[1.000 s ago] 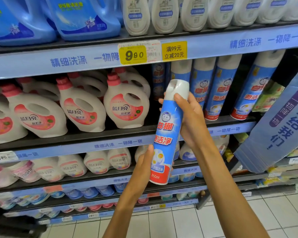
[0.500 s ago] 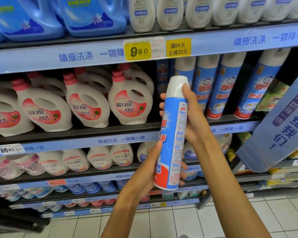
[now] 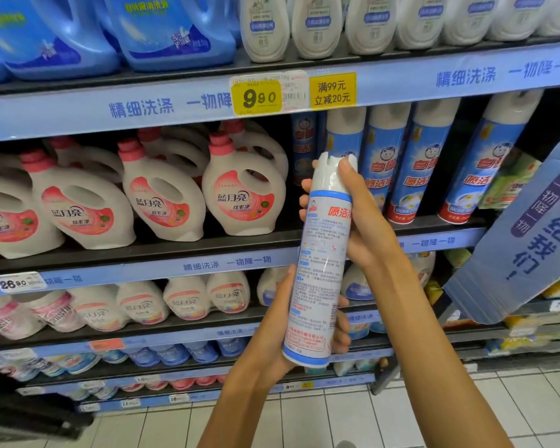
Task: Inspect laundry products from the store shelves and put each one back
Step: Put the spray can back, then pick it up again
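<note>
Between my two hands stands the spray can (image 3: 322, 253), upright, small print facing me. My right hand (image 3: 362, 227) wraps the top, thumb on the white cap. My left hand (image 3: 272, 344) cups the base, fingers curled behind. Past my right hand, matching cans (image 3: 424, 163) line the shelf (image 3: 434, 242); beyond my left, white jugs (image 3: 243, 195).

Spray can (image 3: 320, 270) rotated in both hands: front logo turned away, fine-print back label now facing camera.
</note>
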A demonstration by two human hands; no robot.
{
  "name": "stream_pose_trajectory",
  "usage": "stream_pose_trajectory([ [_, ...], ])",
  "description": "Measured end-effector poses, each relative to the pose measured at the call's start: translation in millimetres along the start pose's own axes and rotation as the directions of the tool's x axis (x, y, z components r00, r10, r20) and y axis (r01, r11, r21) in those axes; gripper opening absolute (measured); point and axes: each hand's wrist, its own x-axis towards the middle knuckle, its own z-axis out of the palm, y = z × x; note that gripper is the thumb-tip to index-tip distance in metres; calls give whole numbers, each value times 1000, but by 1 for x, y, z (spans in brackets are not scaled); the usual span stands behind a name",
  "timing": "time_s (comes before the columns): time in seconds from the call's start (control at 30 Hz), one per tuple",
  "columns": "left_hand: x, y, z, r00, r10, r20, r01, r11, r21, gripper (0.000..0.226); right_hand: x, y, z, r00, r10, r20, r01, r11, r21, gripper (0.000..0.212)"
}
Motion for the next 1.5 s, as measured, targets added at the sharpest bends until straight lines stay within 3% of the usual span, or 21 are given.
stream_pose_trajectory([
  [0.1,1,0,-3,949,233,-212,-166,941,294,57,1,-1,1,989,-112,-92,91,974,-207,39],
  [0.2,-1,7,0,915,322,-241,-176,859,480,58,2,-3,-1,980,-129,-151,87,963,-255,37],
  [0.3,-2,11,5,945,238,-224,-172,945,279,65,4,-4,-3,988,-65,-137,34,976,-213,44],
  [0.43,-6,9,12,999,11,48,-4,991,-135,72,5,-2,-1,994,96,-45,-93,993,66,52],
  [0.5,-5,6,13,997,-16,73,25,992,-123,75,6,0,-1,988,154,9,-154,982,110,40],
  [0.57,-6,4,13,999,36,-16,-36,999,8,71,7,0,1,990,141,9,-141,989,36,37],
  [0.7,-13,13,13,977,165,-133,-149,981,126,59,10,-6,6,993,65,-98,-78,989,-128,38],
  [0.77,-18,19,19,983,141,-117,-137,990,42,55,12,-6,7,982,149,-113,-162,980,-115,40],
  [0.93,-34,28,35,993,94,78,-64,944,-324,66,11,4,4,943,307,-127,-309,951,2,34],
  [1.03,-42,35,45,973,132,188,-53,925,-375,64,7,12,4,894,437,-99,-434,899,55,42],
  [1.17,-44,37,50,982,129,135,-66,915,-399,74,3,18,0,832,547,-94,-538,836,108,48],
  [1.3,-43,36,48,988,104,113,-45,898,-437,81,5,15,0,855,512,-88,-504,858,94,44],
  [1.4,-40,32,46,992,60,113,-14,930,-368,67,10,6,4,914,401,-57,-396,915,73,42],
  [1.5,-34,24,42,998,52,-21,-56,971,-231,51,12,-3,8,969,245,-24,-246,969,-10,36],
])
